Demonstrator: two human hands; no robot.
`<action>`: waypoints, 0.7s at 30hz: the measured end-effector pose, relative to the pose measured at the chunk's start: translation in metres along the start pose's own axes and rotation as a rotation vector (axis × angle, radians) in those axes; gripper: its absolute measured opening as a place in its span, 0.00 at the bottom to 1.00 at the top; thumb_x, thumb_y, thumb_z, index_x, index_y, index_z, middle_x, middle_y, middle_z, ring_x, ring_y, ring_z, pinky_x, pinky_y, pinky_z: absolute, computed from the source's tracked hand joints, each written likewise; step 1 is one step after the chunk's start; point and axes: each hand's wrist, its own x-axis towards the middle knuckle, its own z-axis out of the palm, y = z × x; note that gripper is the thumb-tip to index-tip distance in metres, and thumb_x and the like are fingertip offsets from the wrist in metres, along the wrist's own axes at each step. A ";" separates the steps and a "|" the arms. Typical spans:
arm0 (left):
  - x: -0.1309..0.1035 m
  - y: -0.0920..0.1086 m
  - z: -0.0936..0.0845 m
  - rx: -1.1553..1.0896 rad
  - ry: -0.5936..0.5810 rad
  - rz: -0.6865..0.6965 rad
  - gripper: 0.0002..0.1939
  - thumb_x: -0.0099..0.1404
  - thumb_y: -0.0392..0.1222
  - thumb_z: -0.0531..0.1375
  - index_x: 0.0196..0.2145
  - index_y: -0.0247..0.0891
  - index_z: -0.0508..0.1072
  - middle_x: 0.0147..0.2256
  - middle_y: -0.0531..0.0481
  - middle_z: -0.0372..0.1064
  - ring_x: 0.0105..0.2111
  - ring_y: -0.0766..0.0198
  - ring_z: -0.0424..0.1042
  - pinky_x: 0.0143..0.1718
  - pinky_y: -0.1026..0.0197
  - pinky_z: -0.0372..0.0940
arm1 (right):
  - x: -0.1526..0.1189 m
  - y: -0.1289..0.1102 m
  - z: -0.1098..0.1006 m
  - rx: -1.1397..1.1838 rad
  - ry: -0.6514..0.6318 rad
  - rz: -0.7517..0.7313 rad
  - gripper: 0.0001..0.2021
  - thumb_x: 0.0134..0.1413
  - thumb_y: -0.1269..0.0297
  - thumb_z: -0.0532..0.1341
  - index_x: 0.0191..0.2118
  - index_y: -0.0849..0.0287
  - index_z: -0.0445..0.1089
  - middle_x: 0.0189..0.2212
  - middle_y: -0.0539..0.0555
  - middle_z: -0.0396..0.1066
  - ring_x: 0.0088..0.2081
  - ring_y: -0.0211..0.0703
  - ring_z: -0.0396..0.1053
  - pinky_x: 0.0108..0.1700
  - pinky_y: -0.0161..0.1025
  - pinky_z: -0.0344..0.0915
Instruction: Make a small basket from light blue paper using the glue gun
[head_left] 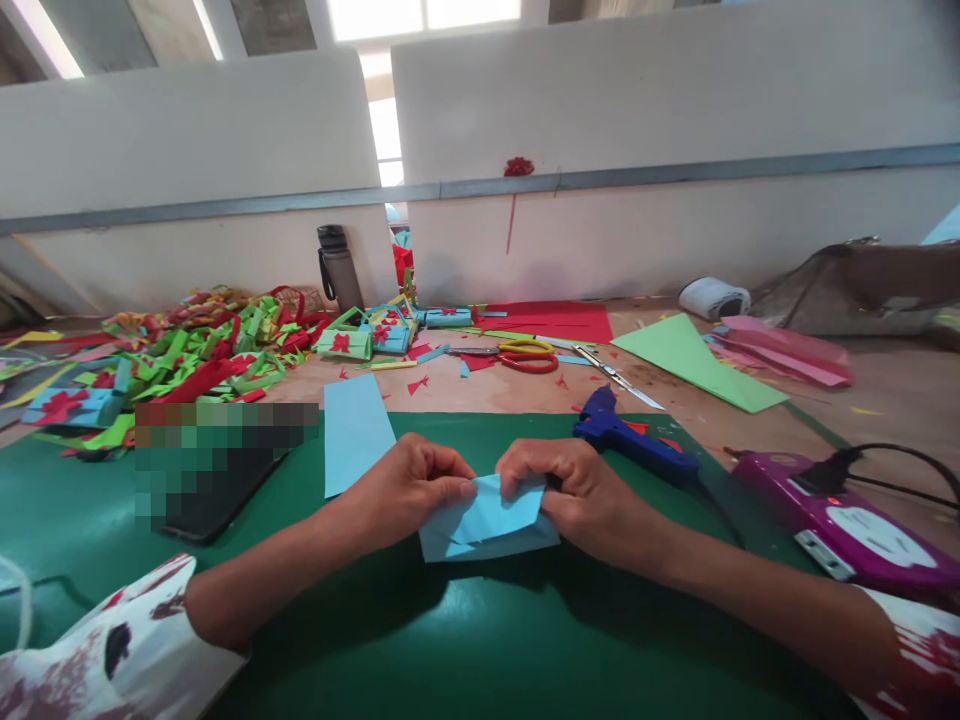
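Observation:
A folded light blue paper (pixel 487 525) is held just above the green mat (pixel 480 640), with creases across its front. My left hand (pixel 420 485) pinches its upper left edge between thumb and fingers. On the right side, my right hand (pixel 562 490) grips the same paper with bent fingers, its index fingertip pressed on the top edge. Another flat blue sheet (pixel 355 430) lies on the mat behind my left hand. Just beyond my right hand rests a blue glue gun (pixel 630 435).
A black phone (pixel 225 490) lies at left, near piled paper pieces (pixel 187 350). Scissors (pixel 529 355), a cutter knife (pixel 615 375), green paper (pixel 697 365) and a dark bottle (pixel 340 268) stand or lie behind. A purple power strip (pixel 847 520) sits at right.

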 end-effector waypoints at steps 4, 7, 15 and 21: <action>-0.001 0.000 -0.008 0.053 0.025 0.007 0.15 0.54 0.48 0.58 0.27 0.30 0.73 0.19 0.55 0.60 0.19 0.71 0.54 0.19 0.67 0.47 | 0.001 -0.012 -0.015 0.045 -0.139 0.135 0.12 0.45 0.76 0.52 0.33 0.60 0.71 0.42 0.53 0.71 0.37 0.40 0.68 0.35 0.34 0.62; -0.002 0.001 -0.010 0.123 0.036 0.023 0.14 0.55 0.46 0.57 0.27 0.31 0.73 0.19 0.55 0.60 0.20 0.70 0.54 0.19 0.68 0.47 | 0.002 -0.018 -0.020 0.098 -0.202 0.214 0.10 0.51 0.64 0.56 0.35 0.61 0.71 0.45 0.56 0.70 0.38 0.43 0.67 0.34 0.35 0.62; -0.002 0.006 0.004 0.181 -0.026 0.055 0.13 0.58 0.43 0.55 0.30 0.30 0.73 0.20 0.55 0.59 0.20 0.71 0.53 0.20 0.68 0.48 | 0.000 -0.018 -0.002 -0.168 -0.021 0.214 0.04 0.47 0.69 0.59 0.32 0.60 0.70 0.28 0.48 0.71 0.29 0.35 0.64 0.30 0.32 0.58; -0.001 0.008 0.006 0.222 -0.004 0.076 0.14 0.58 0.45 0.55 0.29 0.30 0.74 0.19 0.56 0.57 0.19 0.71 0.51 0.19 0.68 0.47 | 0.000 -0.019 -0.005 -0.200 -0.095 0.222 0.08 0.51 0.67 0.57 0.28 0.62 0.73 0.23 0.48 0.68 0.26 0.35 0.61 0.27 0.32 0.55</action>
